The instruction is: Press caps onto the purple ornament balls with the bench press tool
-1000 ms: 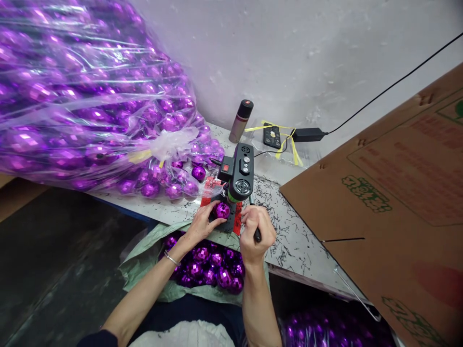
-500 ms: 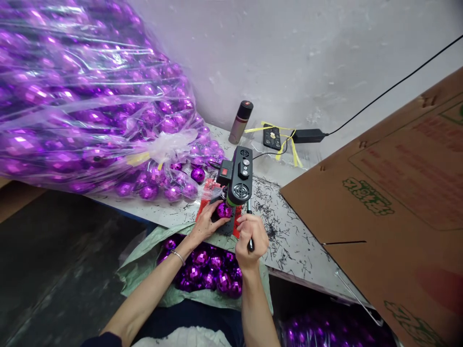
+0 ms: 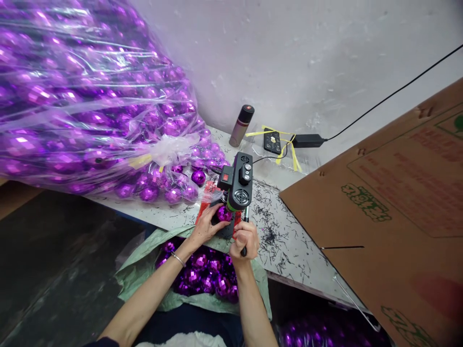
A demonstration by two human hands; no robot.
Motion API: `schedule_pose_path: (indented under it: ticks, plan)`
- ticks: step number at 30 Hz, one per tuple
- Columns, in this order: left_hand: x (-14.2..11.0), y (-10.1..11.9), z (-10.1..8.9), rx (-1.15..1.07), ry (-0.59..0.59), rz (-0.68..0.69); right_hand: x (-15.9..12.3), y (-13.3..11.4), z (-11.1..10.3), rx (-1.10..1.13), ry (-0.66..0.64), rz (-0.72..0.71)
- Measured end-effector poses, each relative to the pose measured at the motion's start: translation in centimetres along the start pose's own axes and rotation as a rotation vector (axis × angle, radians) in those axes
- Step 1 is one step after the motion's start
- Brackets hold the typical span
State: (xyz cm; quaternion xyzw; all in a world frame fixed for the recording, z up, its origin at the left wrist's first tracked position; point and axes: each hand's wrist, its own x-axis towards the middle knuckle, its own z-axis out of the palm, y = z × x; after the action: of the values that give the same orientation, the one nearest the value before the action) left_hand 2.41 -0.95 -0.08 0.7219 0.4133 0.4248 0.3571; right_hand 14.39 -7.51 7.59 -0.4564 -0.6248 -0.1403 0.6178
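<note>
A shiny purple faceted ball (image 3: 224,213) sits under the head of a small black bench drill press (image 3: 241,178). My left hand (image 3: 207,225) grips the ball from the left, thumb and fingers on either side of it. Wrapped round the machine's black-handled lever (image 3: 244,251) is my right hand (image 3: 246,241), just right of the base. Where the tool meets the ball is hidden by the machine's head. Below my forearms, an open green sack (image 3: 144,260) holds many more purple balls (image 3: 200,260).
A large clear bag of purple balls (image 3: 90,120) fills the left. Black shavings litter the white table (image 3: 304,246). Behind the machine are a bottle (image 3: 241,126), a phone (image 3: 272,140) and a power adapter (image 3: 307,140). A cardboard box (image 3: 379,202) leans in at right.
My right hand has moved left and slightly down with the lever, closer to the machine's base. My left hand stays on the ball. The view has shifted slightly.
</note>
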Motion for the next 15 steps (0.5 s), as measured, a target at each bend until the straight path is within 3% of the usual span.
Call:
schedule_pose_path:
  ticks: [15]
  plan:
    - [0.42,0.65,-0.33,-0.006,-0.034,-0.012,-0.47,0.06,0.18,0.030,-0.003,0.011]
